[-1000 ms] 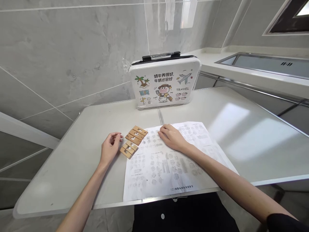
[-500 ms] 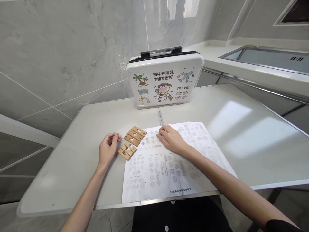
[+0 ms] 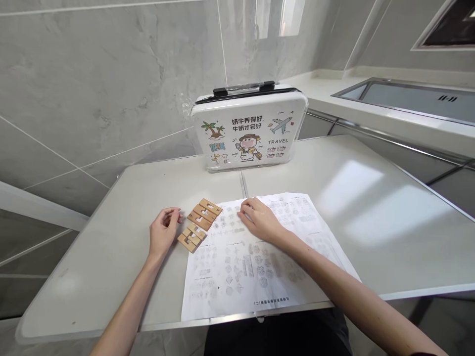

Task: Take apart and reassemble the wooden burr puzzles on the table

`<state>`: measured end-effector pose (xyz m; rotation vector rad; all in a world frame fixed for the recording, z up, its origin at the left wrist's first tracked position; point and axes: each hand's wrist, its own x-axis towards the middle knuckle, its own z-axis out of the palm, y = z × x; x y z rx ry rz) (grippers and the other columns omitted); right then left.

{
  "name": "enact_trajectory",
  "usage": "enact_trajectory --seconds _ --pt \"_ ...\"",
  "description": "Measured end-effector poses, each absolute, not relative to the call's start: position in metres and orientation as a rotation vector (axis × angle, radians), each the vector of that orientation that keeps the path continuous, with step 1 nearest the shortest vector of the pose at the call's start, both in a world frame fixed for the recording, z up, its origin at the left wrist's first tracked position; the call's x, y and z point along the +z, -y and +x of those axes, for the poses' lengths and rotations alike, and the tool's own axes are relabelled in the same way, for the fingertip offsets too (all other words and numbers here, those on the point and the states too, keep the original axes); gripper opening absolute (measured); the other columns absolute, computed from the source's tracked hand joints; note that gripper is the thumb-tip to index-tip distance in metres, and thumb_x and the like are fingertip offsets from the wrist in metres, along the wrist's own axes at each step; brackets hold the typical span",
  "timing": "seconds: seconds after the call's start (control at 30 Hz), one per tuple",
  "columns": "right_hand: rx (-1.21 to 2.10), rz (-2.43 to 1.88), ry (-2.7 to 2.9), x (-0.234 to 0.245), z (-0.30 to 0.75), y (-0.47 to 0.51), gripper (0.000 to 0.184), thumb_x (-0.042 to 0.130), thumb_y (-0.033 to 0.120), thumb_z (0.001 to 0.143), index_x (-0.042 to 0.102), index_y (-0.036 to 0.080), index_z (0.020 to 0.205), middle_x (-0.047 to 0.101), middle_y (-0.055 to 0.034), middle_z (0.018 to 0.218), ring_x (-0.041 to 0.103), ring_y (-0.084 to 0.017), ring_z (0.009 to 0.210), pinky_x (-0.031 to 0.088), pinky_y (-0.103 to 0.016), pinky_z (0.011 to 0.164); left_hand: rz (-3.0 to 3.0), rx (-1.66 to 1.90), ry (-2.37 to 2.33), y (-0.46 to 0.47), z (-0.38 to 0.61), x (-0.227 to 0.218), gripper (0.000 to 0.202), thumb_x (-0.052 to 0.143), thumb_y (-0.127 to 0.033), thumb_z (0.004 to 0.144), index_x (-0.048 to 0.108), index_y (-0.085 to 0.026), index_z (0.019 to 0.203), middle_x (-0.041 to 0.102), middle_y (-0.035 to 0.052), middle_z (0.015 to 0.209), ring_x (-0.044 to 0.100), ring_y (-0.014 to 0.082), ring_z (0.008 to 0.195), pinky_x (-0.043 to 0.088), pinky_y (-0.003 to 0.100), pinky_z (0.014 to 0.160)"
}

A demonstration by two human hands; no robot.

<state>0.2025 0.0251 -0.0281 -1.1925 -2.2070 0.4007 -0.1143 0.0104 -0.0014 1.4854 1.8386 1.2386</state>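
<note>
Flat wooden plates (image 3: pixel 213 214) with cut-out shapes and small numerals lie side by side, overlapping the upper left edge of a printed paper sheet (image 3: pixel 304 284). Lighter notched wooden blocks (image 3: pixel 184 241) are joined in a flat cluster just below them. My left hand (image 3: pixel 163 230) rests on the table left of the wood, fingers curled inward, with nothing visible in it and a small gap to the pieces. On the upper part of the sheet lies my right hand (image 3: pixel 260 218), palm down, its fingers bent and loosely closed; the palm side is hidden.
A white hard case (image 3: pixel 226 111) with cartoon prints and a black handle stands at the back of the white table (image 3: pixel 92 277), in clear plastic wrap. Behind it rises a grey tiled wall (image 3: pixel 104 74). A counter with a glass-topped inset (image 3: pixel 408 96) is at the right.
The whole view has tilted slightly, so everything sits a little lower and further left. Both hands and the wooden pieces keep their places on the table.
</note>
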Motion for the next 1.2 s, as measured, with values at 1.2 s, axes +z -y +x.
enact_trajectory --seconds 1.2 --pt "0.456 -1.159 2.153 -0.033 0.202 -0.024 0.021 0.049 0.025 0.108 0.066 0.022 0.096 0.066 -0.0106 0.107 0.062 -0.026 0.099 0.053 -0.041 0.085 2.149 0.600 -1.895 0.008 -0.073 -0.001 0.066 0.065 -0.062 0.089 0.057 -0.034 0.148 0.047 0.0109 0.161 0.046 0.0405 0.145 0.040 0.057 0.117"
